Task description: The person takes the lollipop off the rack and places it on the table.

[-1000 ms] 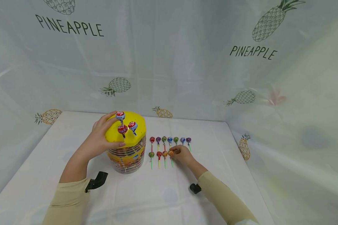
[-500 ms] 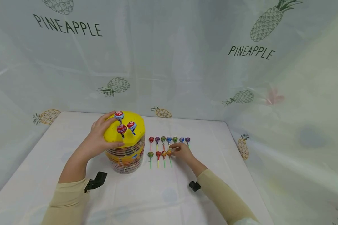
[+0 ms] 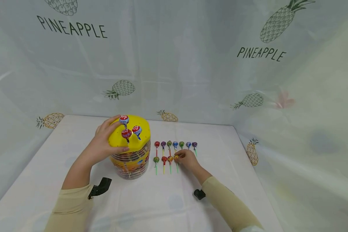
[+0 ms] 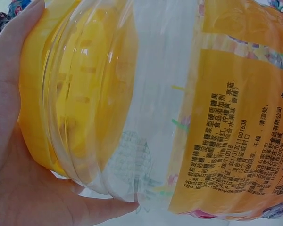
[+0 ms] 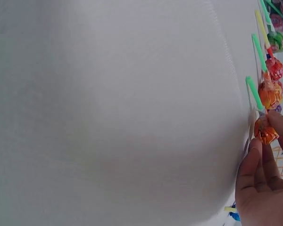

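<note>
In the head view a clear jar (image 3: 131,167) with a yellow lid (image 3: 140,120) stands left of the table's middle. My left hand (image 3: 100,141) grips it around the lid, and the left wrist view shows its orange printed label (image 4: 236,122). Three lollipops stick up from the lid, among them a blue-and-red lollipop (image 3: 137,130). To the right, my right hand (image 3: 189,160) pinches an orange lollipop (image 5: 265,132) by its wrapped head. That lollipop lies at the right end of the front row, its green stick towards me.
Left of the held one lie another orange lollipop (image 3: 170,159), a red lollipop (image 3: 164,159) and a green lollipop (image 3: 156,159). Behind them runs a longer row, ending at a purple lollipop (image 3: 194,144). A pineapple-print curtain (image 3: 174,64) borders the white table (image 3: 150,206).
My right hand shifts only slightly at the orange lollipop, its fingers now closer about the head. The left hand and the jar stay put; the view sways a little.
</note>
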